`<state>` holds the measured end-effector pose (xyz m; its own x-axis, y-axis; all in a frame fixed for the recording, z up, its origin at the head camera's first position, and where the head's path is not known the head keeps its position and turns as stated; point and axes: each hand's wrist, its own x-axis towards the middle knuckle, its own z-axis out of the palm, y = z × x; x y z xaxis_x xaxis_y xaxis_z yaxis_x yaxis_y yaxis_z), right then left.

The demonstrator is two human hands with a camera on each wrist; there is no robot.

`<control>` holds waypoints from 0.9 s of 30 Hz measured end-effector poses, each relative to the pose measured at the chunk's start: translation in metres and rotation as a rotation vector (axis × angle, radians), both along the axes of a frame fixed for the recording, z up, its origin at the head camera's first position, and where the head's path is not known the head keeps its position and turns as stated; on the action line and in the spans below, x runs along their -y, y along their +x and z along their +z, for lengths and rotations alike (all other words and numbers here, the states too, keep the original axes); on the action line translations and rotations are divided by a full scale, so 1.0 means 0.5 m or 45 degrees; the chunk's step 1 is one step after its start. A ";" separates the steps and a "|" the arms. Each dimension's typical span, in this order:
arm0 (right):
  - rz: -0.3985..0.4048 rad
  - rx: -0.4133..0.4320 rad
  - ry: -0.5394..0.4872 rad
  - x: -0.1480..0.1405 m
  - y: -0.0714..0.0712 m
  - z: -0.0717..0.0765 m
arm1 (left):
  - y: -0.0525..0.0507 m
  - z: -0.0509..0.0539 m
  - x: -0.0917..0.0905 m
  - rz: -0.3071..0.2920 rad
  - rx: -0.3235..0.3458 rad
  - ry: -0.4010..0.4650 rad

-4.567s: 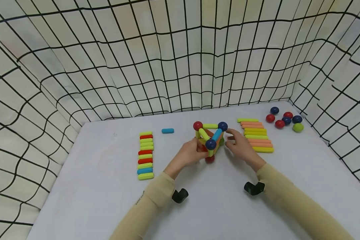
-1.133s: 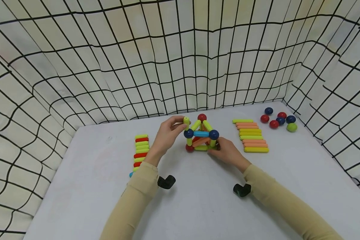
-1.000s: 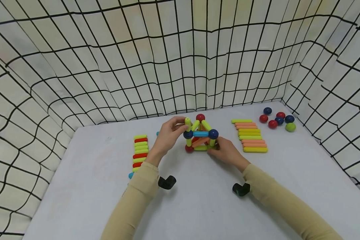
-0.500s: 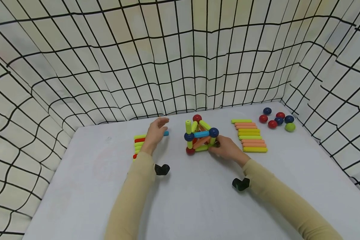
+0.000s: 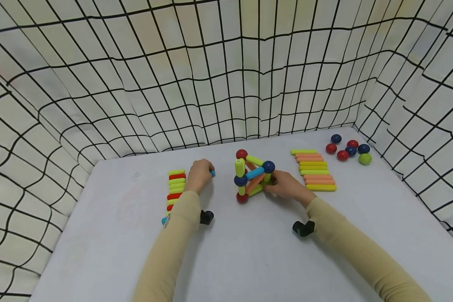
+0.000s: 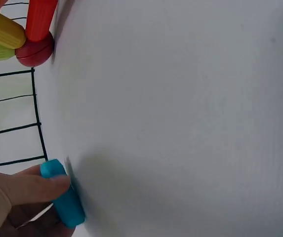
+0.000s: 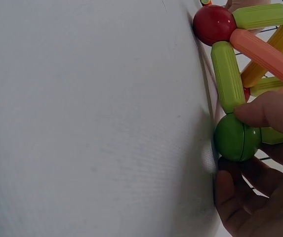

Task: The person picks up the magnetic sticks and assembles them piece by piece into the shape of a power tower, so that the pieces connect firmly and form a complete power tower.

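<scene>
My left hand [image 5: 199, 175] pinches a short blue stick [image 5: 212, 173] left of the structure; the left wrist view shows the thumb and fingers of the hand [image 6: 22, 197] on the blue stick [image 6: 68, 202]. A frame of coloured sticks and balls stands mid-table, with a blue stick [image 5: 255, 173] between two dark blue balls and an upright yellow-green stick [image 5: 240, 167] on the left one. At its lower right corner my right hand [image 5: 287, 185] grips a green ball [image 7: 237, 138], thumb on top and fingers beneath. A red ball [image 7: 214, 24] is joined to it by a yellow-green stick [image 7: 227, 76].
A column of short sticks [image 5: 176, 181] lies partly behind the left forearm. Longer orange and yellow sticks [image 5: 318, 177] lie right of the right hand. Several loose balls [image 5: 342, 155] sit at the back right. Black netting [image 5: 226, 84] over white cloth surrounds the table.
My left hand has let go of the upright yellow-green stick, moved left and taken hold of the blue stick. The structure has turned, its left side coming nearer, with my right hand at its corner.
</scene>
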<state>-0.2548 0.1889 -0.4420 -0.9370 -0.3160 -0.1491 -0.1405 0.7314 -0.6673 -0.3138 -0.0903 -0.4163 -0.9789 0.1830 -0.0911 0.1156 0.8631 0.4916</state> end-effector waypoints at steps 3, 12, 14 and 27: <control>-0.001 -0.007 0.001 0.001 0.001 0.000 | -0.002 0.000 0.000 -0.009 0.056 0.168; -0.002 -0.003 -0.013 0.001 0.005 0.000 | 0.003 0.005 -0.006 0.041 0.189 0.893; -0.003 -0.004 -0.013 -0.001 0.005 -0.001 | 0.006 0.005 -0.012 0.045 0.168 1.041; 0.005 -0.011 -0.012 -0.001 0.002 -0.003 | 0.008 0.036 -0.056 -0.119 -0.025 1.221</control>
<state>-0.2537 0.1893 -0.4434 -0.9370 -0.3210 -0.1378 -0.1493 0.7245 -0.6729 -0.3099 -0.0623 -0.3982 -0.9564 0.2484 0.1537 0.1788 0.0818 0.9805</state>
